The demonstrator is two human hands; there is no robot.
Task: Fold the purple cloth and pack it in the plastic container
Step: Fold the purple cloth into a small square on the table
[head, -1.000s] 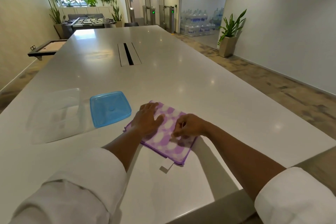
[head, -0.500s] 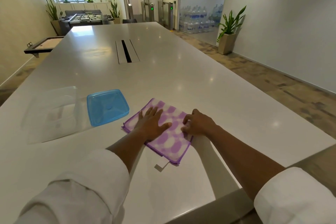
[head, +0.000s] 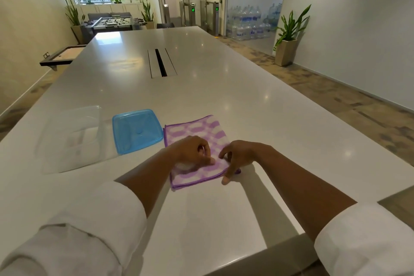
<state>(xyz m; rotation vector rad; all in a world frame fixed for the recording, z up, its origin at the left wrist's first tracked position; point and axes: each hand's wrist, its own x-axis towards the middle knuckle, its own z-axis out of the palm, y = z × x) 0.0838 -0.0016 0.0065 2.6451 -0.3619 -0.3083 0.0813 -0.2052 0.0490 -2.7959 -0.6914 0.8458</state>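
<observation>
Folded purple cloth (head: 197,134) flat on surface (head: 224,101), long axis near-far, right of blue lid (head: 136,130). Left hand (head: 192,152) fingers curled, pressing cloth; right hand (head: 239,157) fingers pinching its near-right corner.

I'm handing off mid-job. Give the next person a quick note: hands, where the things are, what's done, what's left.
Left hand: curled, fingertips pressing the purple cloth near its front middle.
Right hand: on the cloth's front right corner, thumb at the edge; whether it pinches is unclear.
Cloth: folded to a flat rectangle on the table.
Blue lid: off, just left of the cloth.
Clear plastic container: open, left of the lid, nothing visible inside.
Left: probably another fold, pack the cloth, then perhaps fit the lid.
</observation>
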